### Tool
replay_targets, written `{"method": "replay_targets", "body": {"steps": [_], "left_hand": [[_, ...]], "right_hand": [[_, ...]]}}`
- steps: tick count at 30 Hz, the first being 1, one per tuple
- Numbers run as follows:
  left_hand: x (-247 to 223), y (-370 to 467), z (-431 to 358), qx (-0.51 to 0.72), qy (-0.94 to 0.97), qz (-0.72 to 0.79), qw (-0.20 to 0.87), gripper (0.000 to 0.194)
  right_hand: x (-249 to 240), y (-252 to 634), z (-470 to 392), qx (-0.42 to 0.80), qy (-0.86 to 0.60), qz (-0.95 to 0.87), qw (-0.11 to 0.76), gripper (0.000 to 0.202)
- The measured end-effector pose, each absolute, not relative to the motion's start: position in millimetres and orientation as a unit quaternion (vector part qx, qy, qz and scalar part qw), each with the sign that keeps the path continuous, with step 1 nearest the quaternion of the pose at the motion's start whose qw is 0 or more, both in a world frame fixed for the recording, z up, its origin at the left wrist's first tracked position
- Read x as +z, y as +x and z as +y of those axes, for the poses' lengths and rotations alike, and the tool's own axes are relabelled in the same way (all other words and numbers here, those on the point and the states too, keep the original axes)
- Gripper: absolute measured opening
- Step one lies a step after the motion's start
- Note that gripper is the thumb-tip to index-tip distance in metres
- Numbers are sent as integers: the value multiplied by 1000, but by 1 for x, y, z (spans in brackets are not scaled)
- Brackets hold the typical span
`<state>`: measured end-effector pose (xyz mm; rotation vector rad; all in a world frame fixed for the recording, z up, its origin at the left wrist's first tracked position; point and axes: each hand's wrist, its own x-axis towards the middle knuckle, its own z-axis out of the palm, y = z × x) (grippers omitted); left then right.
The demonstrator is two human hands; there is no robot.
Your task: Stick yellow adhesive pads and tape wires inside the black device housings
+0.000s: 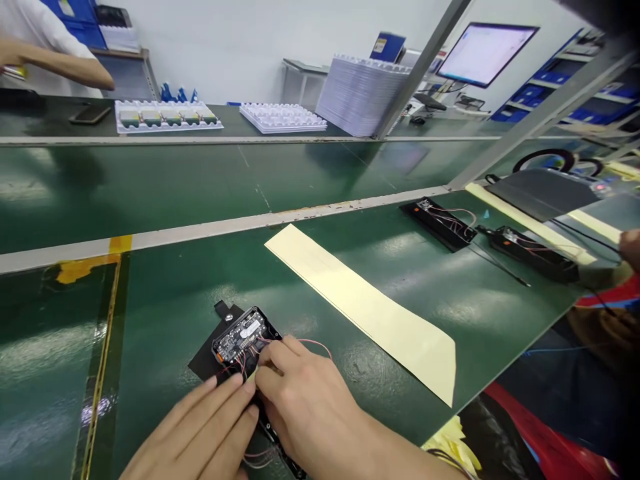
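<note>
Working close to the near edge of the green bench [165, 300], both hands sit on a small black module [245, 340] with an exposed circuit board on top. The right hand [305, 407] comes in from the lower right, its fingers [273, 360] bunched together and pinching at the thin red wires [315, 345] right where they meet the board. The left hand [210, 427] lies flatter, fingers [227, 393] stretched out side by side and pressed together, tips touching the module's near end next to the right hand. Can't really tell if the left is gripping anything or just holding it down.

The module lies tilted on the bench, its far end pointing up-left, with a black tab sticking out beyond it. More of its black body runs under the hands toward the bottom edge.

Just to the right there's a long pale yellow strip [360, 303] lying diagonally across the bench, not touching the module. Well apart, far right, two more black modules [443, 223] with wires sit near the bench's edge. Across the conveyor [150, 187], white trays [167, 117] lie flat, another white stack [357, 93] stands taller, and a monitor [483, 53] glows behind it. Top left, another person's arm [55, 63] reaches over the far bench.
</note>
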<state>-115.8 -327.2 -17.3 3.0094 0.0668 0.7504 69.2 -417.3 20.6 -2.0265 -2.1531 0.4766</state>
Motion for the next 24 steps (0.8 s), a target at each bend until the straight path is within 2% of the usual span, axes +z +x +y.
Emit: {"method": "replay_targets", "body": {"steps": [7,14,19,21,24], "left_hand": [[3,-90,-302,220,972,15,84,26],[-4,-94,-311,240,965,35,99,26],[-1,-89,-312,250,962,38,105,30],[-2,-89,-314,261,959,44,100,30],[-11,-91,-318,292,950,75,82,33]], "right_hand": [[7,63,-431,101,-726,-659,169,25],[1,75,-434,221,-734,-461,448,12],[5,90,-436,287,-683,-304,599,20],[13,103,-437,270,-677,-250,638,21],[27,123,-436,243,-686,-247,640,20]]}}
